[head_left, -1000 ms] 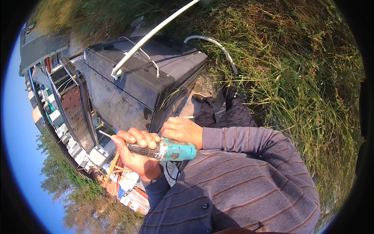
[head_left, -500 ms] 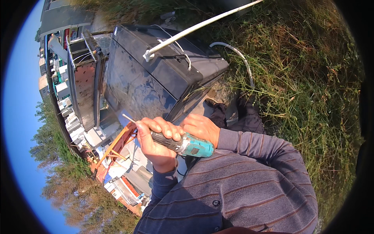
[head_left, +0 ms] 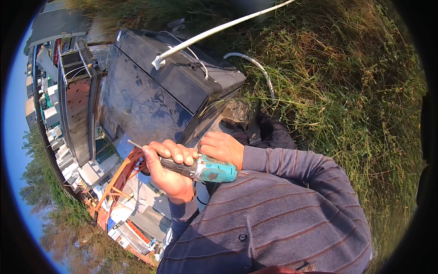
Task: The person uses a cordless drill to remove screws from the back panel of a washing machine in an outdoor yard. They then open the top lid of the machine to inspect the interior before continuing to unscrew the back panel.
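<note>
A teal and black cordless drill [head_left: 216,170] is held in front of my chest, its thin bit pointing to the upper left. My left hand [head_left: 171,171] wraps around the dark chuck, thumb up along the front end. Behind the drill body, my right hand [head_left: 222,149] is closed at the handle, which is mostly hidden. Just beyond the hands is a large, dusty black boxy casing [head_left: 146,86], tilted in view. The drill bit is seen over its near side, apparently not touching it.
A white pipe [head_left: 219,32] with an end fitting crosses above the casing. A curved pale hose [head_left: 255,64] lies by tall grass [head_left: 346,82] on the right. At left stand a rusty metal frame [head_left: 80,109] and an orange metal frame [head_left: 121,182], with white appliances behind.
The whole view has shifted, so the casing, pipe and hands appear further left. Both hands keep the same hold on the drill.
</note>
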